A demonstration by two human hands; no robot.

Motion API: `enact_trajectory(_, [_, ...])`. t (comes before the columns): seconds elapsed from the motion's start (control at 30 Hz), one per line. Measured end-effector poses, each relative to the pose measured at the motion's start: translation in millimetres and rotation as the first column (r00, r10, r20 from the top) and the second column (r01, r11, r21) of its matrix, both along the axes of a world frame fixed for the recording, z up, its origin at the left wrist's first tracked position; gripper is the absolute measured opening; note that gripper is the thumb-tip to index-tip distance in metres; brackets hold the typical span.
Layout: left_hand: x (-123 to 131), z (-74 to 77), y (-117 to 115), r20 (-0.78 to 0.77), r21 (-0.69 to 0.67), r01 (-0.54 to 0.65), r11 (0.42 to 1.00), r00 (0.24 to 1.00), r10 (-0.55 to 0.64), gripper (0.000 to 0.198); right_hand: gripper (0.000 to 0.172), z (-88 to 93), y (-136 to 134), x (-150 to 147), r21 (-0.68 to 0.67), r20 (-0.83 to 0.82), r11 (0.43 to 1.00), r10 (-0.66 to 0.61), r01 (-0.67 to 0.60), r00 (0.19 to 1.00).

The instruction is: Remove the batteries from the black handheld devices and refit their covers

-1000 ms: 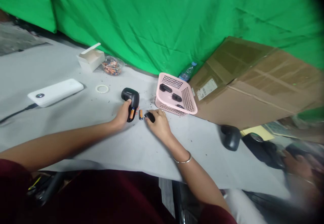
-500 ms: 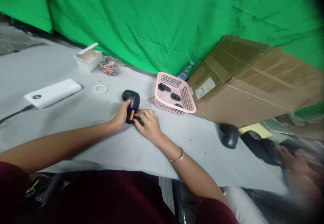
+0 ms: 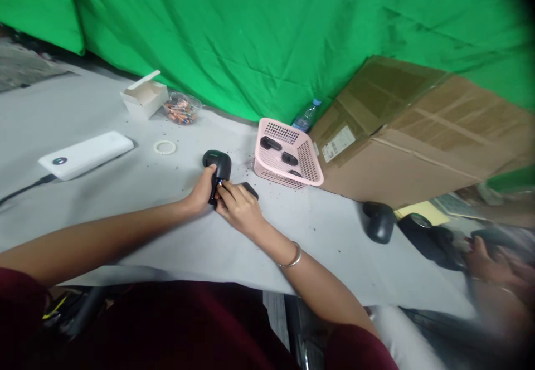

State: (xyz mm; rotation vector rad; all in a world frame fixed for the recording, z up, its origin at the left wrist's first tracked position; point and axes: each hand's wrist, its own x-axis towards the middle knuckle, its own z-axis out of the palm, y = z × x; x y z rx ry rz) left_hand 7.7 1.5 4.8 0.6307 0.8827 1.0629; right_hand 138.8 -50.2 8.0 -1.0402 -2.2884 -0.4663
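Note:
My left hand (image 3: 200, 194) is closed round a black handheld device (image 3: 218, 162) with a rounded head, its thumb pressed on the body. In the open compartment on its handle a battery (image 3: 219, 183) shows a little, mostly covered by fingers. The fingers of my right hand (image 3: 240, 205) are pinched together at that battery. Just beyond the right hand's knuckles is a small black piece (image 3: 251, 190), like a cover; whether it lies on the table or is held by the hand, I cannot tell.
A pink basket (image 3: 288, 179) with black parts stands ahead, beside a bottle (image 3: 307, 116) and a cardboard box (image 3: 418, 152). To the left are a power bank (image 3: 90, 152), a beaded bracelet (image 3: 165, 147), a white box (image 3: 144, 100) and a bowl of batteries (image 3: 181, 108). A co-worker's hand (image 3: 489, 261) is at right.
My right fingers have moved over the battery and now cover most of it. The small black piece has shifted from the fingertips to beyond the knuckles. The left hand keeps its hold.

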Motion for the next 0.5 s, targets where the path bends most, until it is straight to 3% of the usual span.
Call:
enact_trajectory(0.13, [2, -0.1, 0, -0.030, -0.001, -0.039, 0.999, 0.999, 0.039, 0.051, 0.028, -0.4, 0, 0, -0.022, 0.049, 1.000, -0.004, 0.005, 0.999])
enact_trajectory(0.33, [7, 6.9, 0, 0.031, -0.079, -0.002, 0.997, 1.000, 0.004, 0.052, 0.025, 3.4, -2, -2, -0.097, 0.120, 0.995, 0.017, -0.005, 0.993])
enact_trajectory(0.5, [9, 14.1, -2, 0.087, -0.121, -0.014, 0.993, 0.996, 0.025, 0.049, 0.026, 2.0, 0, 0, -0.169, 0.017, 0.985, 0.040, -0.037, 0.999])
